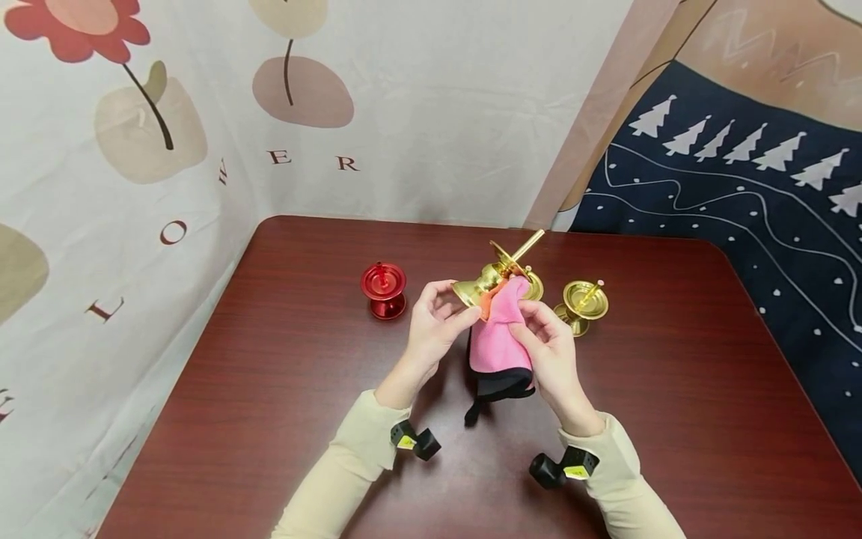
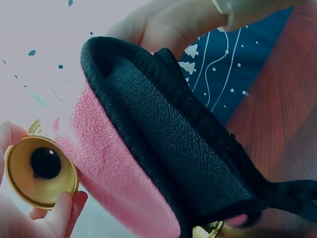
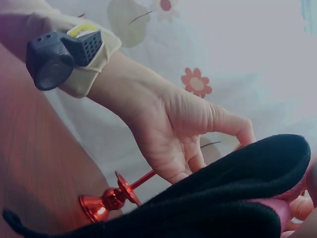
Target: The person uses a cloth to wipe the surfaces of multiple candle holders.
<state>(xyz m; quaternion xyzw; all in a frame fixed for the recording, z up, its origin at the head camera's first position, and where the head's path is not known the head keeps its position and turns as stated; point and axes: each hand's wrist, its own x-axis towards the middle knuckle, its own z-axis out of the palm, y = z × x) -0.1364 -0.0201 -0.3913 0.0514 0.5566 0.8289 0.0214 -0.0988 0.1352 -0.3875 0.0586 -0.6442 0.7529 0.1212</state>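
Note:
My left hand [image 1: 431, 326] grips a gold candlestick [image 1: 488, 281] by its flared foot, raised and tilted so its stem points up to the right. The left wrist view looks into the hollow underside of its foot [image 2: 22, 183]. In my right hand [image 1: 554, 355] is a pink cloth [image 1: 501, 340] with black edging, a black inner side and a hanging loop, pinched between thumb and fingers. Its upper end lies against the candlestick's body, where an orange patch [image 1: 489, 299] shows near my left thumb. Folds of the cloth hide some right fingertips in the right wrist view.
A red candlestick [image 1: 384, 288] stands on the brown table [image 1: 283, 374] to the left. Another gold candlestick [image 1: 584, 303] stands at the right, and one more [image 1: 534, 284] shows partly behind the held one. Printed fabric [image 1: 438, 135] hangs along the table's back edge.

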